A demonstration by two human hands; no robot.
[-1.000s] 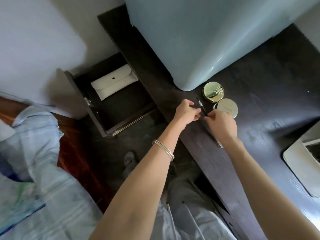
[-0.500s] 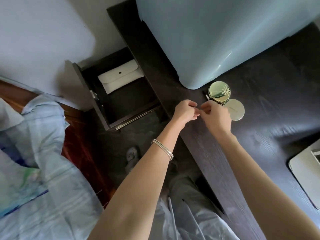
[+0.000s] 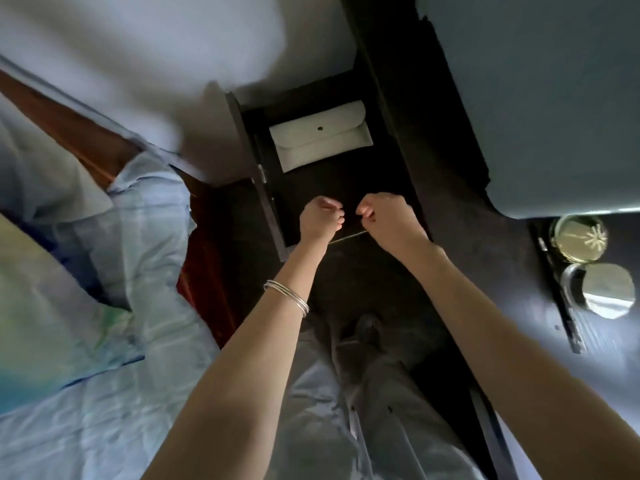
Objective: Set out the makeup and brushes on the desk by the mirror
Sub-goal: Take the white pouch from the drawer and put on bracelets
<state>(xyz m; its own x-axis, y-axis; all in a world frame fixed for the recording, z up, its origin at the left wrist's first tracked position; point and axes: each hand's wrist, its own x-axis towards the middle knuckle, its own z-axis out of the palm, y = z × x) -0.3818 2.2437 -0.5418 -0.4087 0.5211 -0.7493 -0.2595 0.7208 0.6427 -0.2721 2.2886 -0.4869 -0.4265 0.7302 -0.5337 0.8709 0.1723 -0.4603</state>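
My left hand (image 3: 320,220) and my right hand (image 3: 388,218) hover side by side over the front part of the open dark drawer (image 3: 268,206), fingers curled, nothing visible in either. A white snap pouch (image 3: 320,136) lies at the back of the drawer. On the dark desk (image 3: 485,258) to the right sit a round gold compact (image 3: 580,237) and a silver compact (image 3: 607,289). A slim dark brush (image 3: 557,296) lies just left of them. Above them stands a large pale blue rounded object (image 3: 536,98).
A bed with pale blue bedding (image 3: 104,278) and a reddish wooden frame (image 3: 197,261) stands close on the left. My legs in pale trousers (image 3: 346,410) are below the drawer. A pale wall (image 3: 138,46) fills the top left.
Both hands have left the slim brush lying on the desk beside the compacts and moved left, over the open drawer. The view has swung left with them.
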